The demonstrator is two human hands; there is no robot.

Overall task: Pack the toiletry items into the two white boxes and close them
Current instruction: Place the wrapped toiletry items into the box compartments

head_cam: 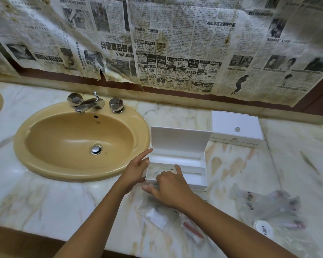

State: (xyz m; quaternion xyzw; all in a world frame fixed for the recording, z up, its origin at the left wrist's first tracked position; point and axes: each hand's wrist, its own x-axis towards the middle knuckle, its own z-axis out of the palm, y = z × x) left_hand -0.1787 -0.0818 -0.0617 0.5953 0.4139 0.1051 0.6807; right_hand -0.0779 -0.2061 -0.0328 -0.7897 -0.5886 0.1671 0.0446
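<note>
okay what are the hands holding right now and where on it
Left hand touches the open white box at its left wall. Right hand rests at its front edge; a grip cannot be told.

Bare marble counter [231, 164] right of open white box [177, 164]; upright lid [179, 138] blocks rear, yellow sink [78, 142] left, plastic-wrapped toiletries [268, 207] clutter front-right.

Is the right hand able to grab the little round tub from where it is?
Probably yes. The right hand sits at the open box, and the tub lies uncovered on the counter to its right, with nothing between.
</note>
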